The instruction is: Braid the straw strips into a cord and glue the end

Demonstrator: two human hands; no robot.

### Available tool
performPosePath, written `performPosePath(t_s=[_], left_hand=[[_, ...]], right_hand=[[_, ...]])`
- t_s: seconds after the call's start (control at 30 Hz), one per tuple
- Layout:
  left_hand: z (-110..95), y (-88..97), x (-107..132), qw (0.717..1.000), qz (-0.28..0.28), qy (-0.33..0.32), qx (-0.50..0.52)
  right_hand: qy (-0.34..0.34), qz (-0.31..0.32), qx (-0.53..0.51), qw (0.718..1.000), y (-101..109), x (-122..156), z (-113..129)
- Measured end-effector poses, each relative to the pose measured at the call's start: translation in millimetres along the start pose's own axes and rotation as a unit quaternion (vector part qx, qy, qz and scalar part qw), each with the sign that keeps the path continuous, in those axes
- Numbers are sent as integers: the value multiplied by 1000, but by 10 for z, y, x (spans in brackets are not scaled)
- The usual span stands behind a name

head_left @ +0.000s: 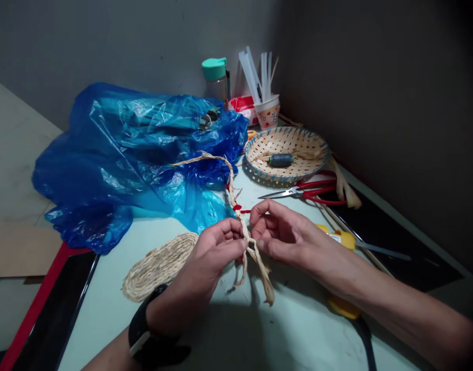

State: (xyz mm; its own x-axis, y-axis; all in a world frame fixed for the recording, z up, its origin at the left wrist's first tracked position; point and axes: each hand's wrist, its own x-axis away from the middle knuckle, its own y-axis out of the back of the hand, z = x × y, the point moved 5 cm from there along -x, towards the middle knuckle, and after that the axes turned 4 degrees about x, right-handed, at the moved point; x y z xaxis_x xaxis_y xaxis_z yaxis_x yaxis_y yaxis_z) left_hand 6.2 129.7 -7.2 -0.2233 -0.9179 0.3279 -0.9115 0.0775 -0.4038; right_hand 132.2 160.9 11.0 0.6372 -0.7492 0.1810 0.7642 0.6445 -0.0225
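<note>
A braided straw cord (pixel 231 178) arches up from the blue plastic bag and comes down between my hands, with a bit of red thread (pixel 238 207) tied on it. My left hand (pixel 213 252) pinches the braid's lower end, fingers closed. Facing it, my right hand (pixel 282 234) is closed on the same braid from the other side. Loose straw strands (pixel 265 278) hang below both hands onto the pale table (pixel 259 335). A coiled woven straw mat (pixel 157 265) lies just left of my left hand.
A crumpled blue plastic bag (pixel 135 154) fills the table's back left. Behind my hands are a round woven basket (pixel 286 154) holding a dark spool (pixel 280 160), red scissors (pixel 309 190), a cup of white sticks (pixel 265 105), a green-capped bottle (pixel 215 77). A yellow-handled tool (pixel 344 239) lies right.
</note>
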Motion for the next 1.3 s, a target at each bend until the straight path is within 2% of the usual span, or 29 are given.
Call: performPosePath(t_s=[0.17, 0.37, 0.57, 0.77, 0.97, 1.2, 1.3], left_hand=[[-17, -48, 18, 1000, 10, 10, 12], [-43, -47, 29, 1000, 2, 5, -1], [-22, -16, 18, 1000, 5, 15, -4], [-57, 2, 23, 999, 4, -7, -45], [-67, 34, 26, 990, -32, -18, -137], [35, -62, 35, 990, -30, 6, -134], [40, -75, 51, 984, -55, 4, -167]], right_hand=[[4, 40, 67, 997, -35, -5, 29], [9, 32, 72, 997, -26, 10, -2], [-29, 13, 103, 994, 7, 47, -55], [-5, -28, 217, 976, 31, 44, 11], [12, -44, 311, 949, 16, 59, 37], [21, -51, 362, 931, -50, 66, 31], [22, -58, 387, 920, -49, 59, 31]])
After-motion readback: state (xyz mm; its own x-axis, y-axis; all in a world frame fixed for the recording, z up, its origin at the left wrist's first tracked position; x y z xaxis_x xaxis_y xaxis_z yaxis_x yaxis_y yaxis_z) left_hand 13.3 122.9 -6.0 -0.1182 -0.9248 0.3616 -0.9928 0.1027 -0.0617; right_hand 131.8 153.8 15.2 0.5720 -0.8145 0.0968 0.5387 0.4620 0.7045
